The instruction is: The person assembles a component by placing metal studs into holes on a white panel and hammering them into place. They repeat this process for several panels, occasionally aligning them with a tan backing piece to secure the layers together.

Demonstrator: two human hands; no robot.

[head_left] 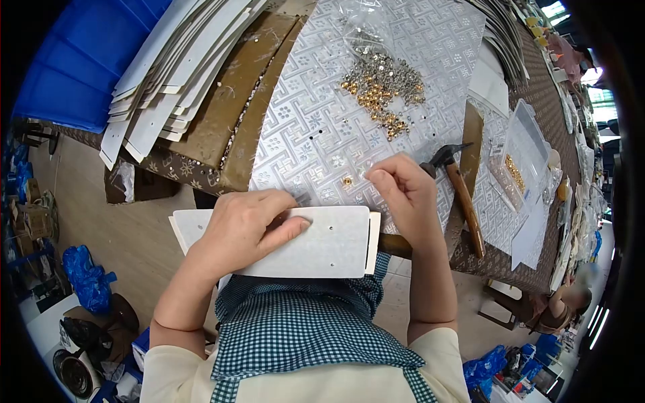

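Observation:
My left hand grips a white panel with small holes, its thumb on the upper face and its fingers over the far edge. The panel lies at the table's near edge, above my checked apron, and a cream-edged layer shows beneath it. My right hand is closed in a pinch just beyond the panel's right end. Whatever it holds, if anything, is too small to see. One gold-coloured metal piece rests on the patterned sheet between my hands. A hammer with a wooden handle lies right of my right hand.
Silver and gold small metal fittings are heaped at the back, by a clear bag. White panels are stacked at the left, near a blue bin. A plastic box stands right. Another person sits far right.

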